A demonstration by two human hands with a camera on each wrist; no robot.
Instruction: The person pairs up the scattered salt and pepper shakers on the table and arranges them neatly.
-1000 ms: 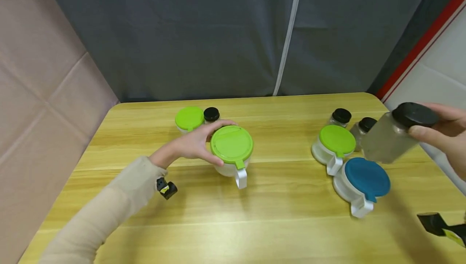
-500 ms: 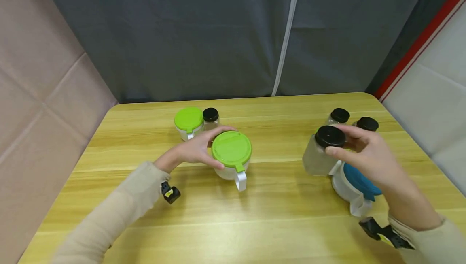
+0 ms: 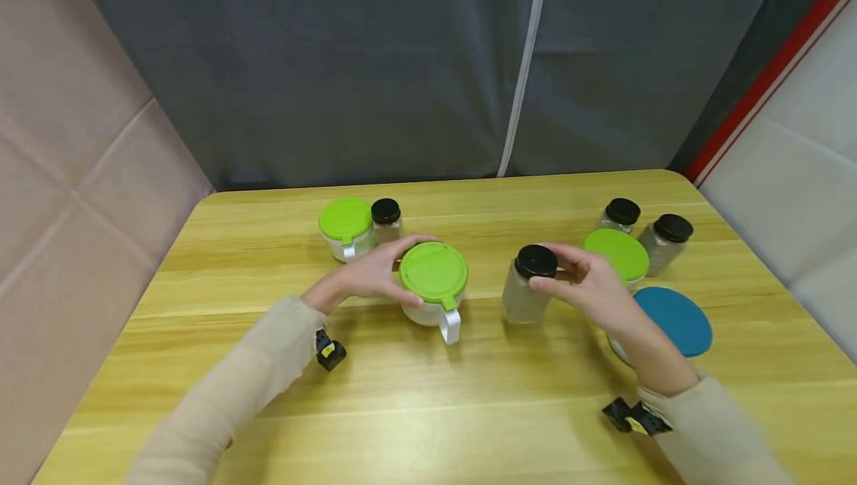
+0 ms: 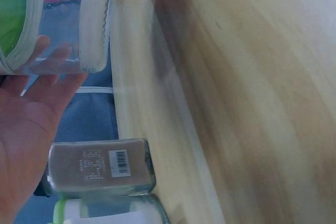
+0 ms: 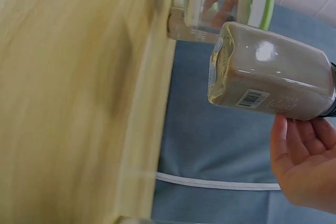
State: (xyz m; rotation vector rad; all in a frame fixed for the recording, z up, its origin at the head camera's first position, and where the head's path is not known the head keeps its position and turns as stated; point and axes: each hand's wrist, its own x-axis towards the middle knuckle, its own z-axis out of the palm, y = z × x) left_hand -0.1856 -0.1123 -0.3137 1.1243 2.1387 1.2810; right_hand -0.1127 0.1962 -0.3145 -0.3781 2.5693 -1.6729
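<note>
My left hand (image 3: 371, 274) grips a clear seasoning jar with a green lid (image 3: 434, 273) and a white handle, fingers and thumb around its side near the middle of the table. In the left wrist view the jar's base (image 4: 95, 24) is close to the tabletop. To its right, my right hand (image 3: 592, 288) holds a spice jar (image 3: 525, 300) upright by its black cap and neck. Grey-brown powder fills this spice jar (image 5: 273, 72), and its base is raised above the wood in the right wrist view. A gap separates the two held jars.
At the back left stand another green-lidded jar (image 3: 346, 221) and a small black-capped jar (image 3: 386, 221). On the right are a green-lidded jar (image 3: 616, 253), a blue-lidded jar (image 3: 672, 321) partly behind my forearm, and two black-capped jars (image 3: 619, 213). A grey curtain (image 3: 335, 68) backs the table (image 3: 415, 418).
My right hand has carried the black-capped spice jar leftward from the far right, past the lidded jars, toward the middle. My left hand and its green-lidded jar have shifted slightly right.
</note>
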